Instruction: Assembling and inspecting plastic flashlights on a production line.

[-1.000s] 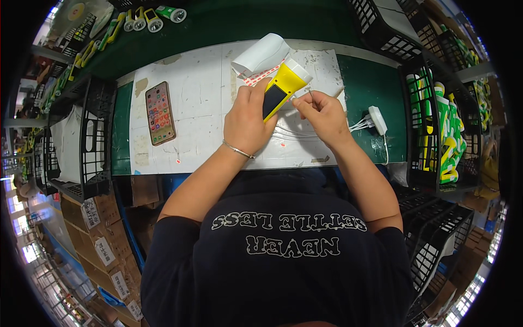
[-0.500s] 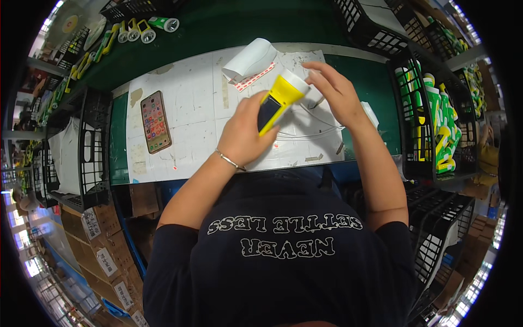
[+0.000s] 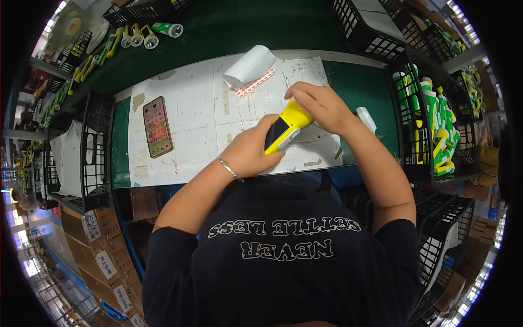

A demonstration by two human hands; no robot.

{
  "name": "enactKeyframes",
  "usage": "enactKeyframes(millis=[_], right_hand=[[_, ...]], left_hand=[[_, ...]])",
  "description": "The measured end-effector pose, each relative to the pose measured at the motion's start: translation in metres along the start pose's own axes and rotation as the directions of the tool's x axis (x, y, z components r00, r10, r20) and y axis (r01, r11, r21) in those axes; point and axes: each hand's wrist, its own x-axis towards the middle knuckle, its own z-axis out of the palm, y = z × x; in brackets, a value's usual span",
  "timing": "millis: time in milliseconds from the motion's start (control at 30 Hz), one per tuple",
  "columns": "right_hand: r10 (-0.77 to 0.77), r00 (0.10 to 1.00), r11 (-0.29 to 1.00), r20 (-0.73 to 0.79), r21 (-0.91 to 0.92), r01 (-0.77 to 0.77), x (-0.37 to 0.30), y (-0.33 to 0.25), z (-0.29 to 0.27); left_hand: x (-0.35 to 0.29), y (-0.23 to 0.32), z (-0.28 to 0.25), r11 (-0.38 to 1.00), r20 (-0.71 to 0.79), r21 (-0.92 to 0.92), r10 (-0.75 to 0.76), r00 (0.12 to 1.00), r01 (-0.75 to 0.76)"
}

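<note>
A yellow flashlight (image 3: 297, 113) with a dark panel on its side slants over the white work surface. My left hand (image 3: 249, 144) is wrapped round its lower body. Over the wide head end, my right hand (image 3: 321, 106) is closed, its fingers curled round the rim and hiding the white front. A rolled white sheet (image 3: 249, 65) lies beyond my hands, on a strip with red marks (image 3: 255, 84). A small white piece (image 3: 366, 120) sits to the right of my right wrist.
A phone (image 3: 157, 128) lies on the left of the white sheet covering (image 3: 201, 98). Black crates flank the bench; the right crate (image 3: 406, 158) holds green, white and yellow flashlights (image 3: 436, 117). More flashlights (image 3: 150, 38) lie at the far left.
My right hand has come down onto the flashlight's head and closed round it. The flashlight has shifted slightly down and right and turned, showing a pale strip on its side.
</note>
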Motion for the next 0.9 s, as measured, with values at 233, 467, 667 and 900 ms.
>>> enactKeyframes(millis=[233, 467, 667, 900], right_hand=[[0.149, 0.988, 0.983, -0.047, -0.101, -0.153, -0.007, -0.004, 0.001], [0.184, 0.956, 0.978, -0.23, 0.137, -0.156, -0.006, 0.001, 0.001], [0.311, 0.939, 0.882, -0.148, 0.413, -0.227, -0.025, 0.008, 0.005], [0.388, 0.919, 0.76, 0.073, 0.539, -0.363, -0.054, -0.006, 0.035]], left_hand=[[0.003, 0.005, 0.008, 0.997, 0.026, 0.048, -0.066, 0.997, 0.065], [0.02, -0.001, 0.008, 0.981, -0.191, 0.029, 0.195, 0.962, -0.193], [0.023, -0.008, 0.009, 0.212, 0.149, -0.961, -0.133, 0.98, 0.175], [0.032, -0.016, 0.012, 0.053, 0.225, -0.968, -0.264, 0.938, 0.247]])
